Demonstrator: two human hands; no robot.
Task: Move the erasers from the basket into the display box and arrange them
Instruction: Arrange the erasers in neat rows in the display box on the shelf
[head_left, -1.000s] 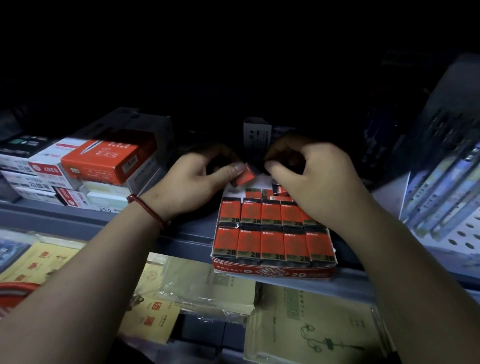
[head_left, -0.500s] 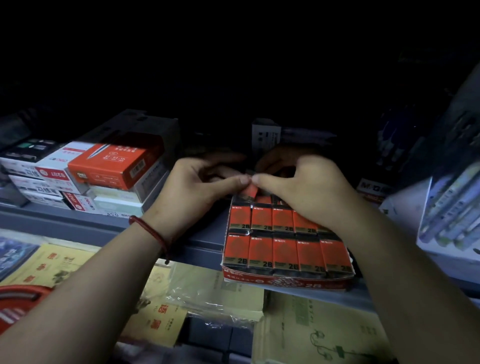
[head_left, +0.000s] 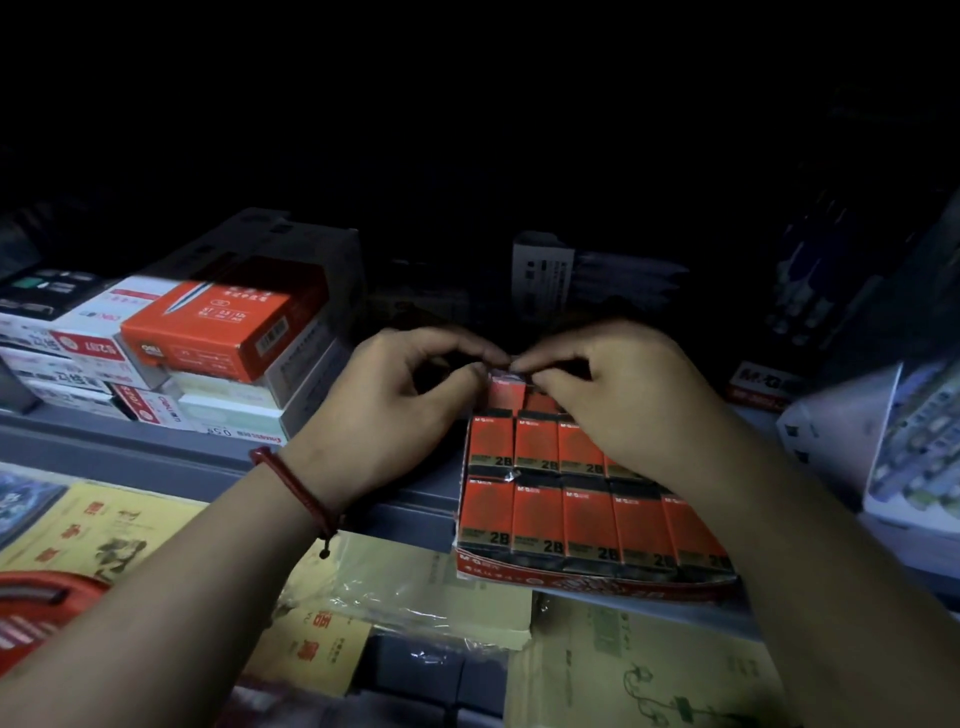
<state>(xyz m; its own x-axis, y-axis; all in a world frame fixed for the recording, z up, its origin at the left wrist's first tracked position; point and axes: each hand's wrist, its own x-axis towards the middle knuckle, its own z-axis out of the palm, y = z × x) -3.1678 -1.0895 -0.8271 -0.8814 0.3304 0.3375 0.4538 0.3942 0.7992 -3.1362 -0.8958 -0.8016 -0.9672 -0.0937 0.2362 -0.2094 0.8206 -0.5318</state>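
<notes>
R hand (head_left: 613, 400) pinches eraser (head_left: 504, 392), box (head_left: 571, 578) part-hidden (dim)

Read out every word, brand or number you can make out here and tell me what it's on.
"2B": on the erasers in the display box.
"M&G": on the red-and-white box at the right.
Chinese print on the orange box, white boxes and yellow booklets: too blurred to read.

The display box (head_left: 587, 581) is cardboard — paper packs (head_left: 415, 577) wear glossy film.
</notes>
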